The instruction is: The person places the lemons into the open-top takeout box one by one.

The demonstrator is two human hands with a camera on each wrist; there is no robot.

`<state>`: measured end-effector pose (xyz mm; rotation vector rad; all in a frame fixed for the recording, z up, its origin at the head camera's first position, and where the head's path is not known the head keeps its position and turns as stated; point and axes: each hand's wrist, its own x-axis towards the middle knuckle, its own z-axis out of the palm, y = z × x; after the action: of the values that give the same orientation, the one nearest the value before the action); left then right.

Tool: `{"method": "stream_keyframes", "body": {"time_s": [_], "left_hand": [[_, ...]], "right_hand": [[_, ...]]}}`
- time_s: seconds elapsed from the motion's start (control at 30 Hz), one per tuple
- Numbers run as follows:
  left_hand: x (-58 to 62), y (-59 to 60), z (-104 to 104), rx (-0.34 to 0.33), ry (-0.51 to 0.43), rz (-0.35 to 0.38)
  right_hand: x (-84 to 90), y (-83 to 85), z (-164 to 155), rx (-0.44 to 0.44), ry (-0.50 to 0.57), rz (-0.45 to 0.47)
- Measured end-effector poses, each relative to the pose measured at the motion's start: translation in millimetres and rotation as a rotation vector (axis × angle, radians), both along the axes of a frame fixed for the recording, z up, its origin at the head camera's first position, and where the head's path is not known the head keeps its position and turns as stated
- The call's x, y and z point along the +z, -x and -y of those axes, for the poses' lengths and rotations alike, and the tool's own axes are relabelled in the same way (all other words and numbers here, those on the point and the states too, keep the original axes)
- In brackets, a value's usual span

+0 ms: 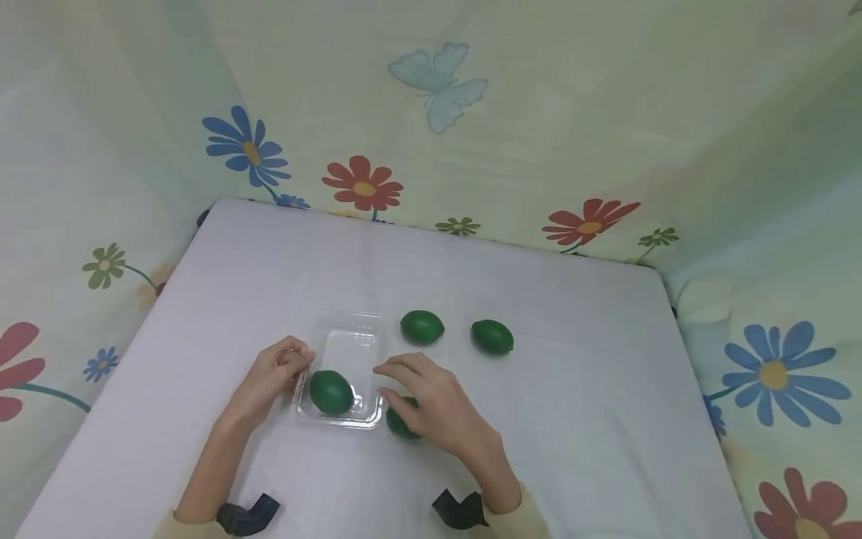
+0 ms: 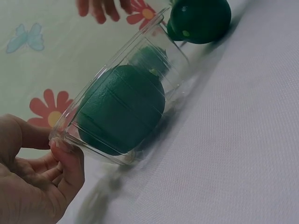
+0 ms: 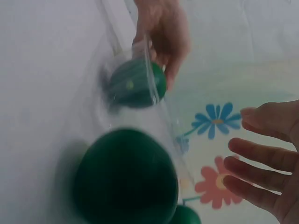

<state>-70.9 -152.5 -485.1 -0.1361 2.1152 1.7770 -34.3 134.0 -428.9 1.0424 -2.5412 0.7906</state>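
Head view: my left hand (image 1: 272, 374) pinches the left rim of the clear plastic tray (image 1: 350, 340), which holds one green lime (image 1: 331, 391). My right hand (image 1: 431, 400), fingers released, hovers over another lime (image 1: 399, 423) just right of the tray. I judge the tray thin, light and flexible; hold it by the rim.

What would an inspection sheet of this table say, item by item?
Surface: white cloth-covered table, flat.
Job's things: clear plastic rectangular tray holding one dark green lime-shaped fruit; another green fruit lies just outside the tray's right edge, under the right hand; two more green fruits lie apart behind.
Clutter: nothing seen.
Hands: left hand pinches the tray's left rim; right hand hovers with fingers spread over the fruit beside the tray, grip not clear.
Cables: nothing seen; dark wrist straps only.
Surroundings: pale curtain with flower and butterfly print on three sides.
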Motion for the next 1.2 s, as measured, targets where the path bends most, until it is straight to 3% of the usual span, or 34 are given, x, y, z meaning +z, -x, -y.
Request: {"method": "stream_keyframes", "body": {"time_s": [0.17, 0.53, 0.8, 0.97, 1.2], "left_hand": [[1.3, -2.9, 4.5, 0.018, 0.002, 0.006], [-2.7, -2.9, 2.2, 0.018, 0.026, 0.009], [-3.8, -0.6, -0.2, 0.012, 0.026, 0.0], [-4.4, -1.1, -1.3, 0.006, 0.01, -0.001], [-2.2, -3.2, 0.4, 0.006, -0.013, 0.005]], "right_hand": [[-9.0, 3.1, -27.6, -0.082, 0.034, 0.012], [-40.2, 19.3, -97.2, -0.316, 0.06, -0.082], [-57.2, 35.9, -122.0, -0.444, 0.06, -0.037], [-69.4, 40.6, -128.0, -0.496, 0.077, 0.027], [-77.1, 46.6, -128.8, -0.495, 0.137, 0.072]]}}
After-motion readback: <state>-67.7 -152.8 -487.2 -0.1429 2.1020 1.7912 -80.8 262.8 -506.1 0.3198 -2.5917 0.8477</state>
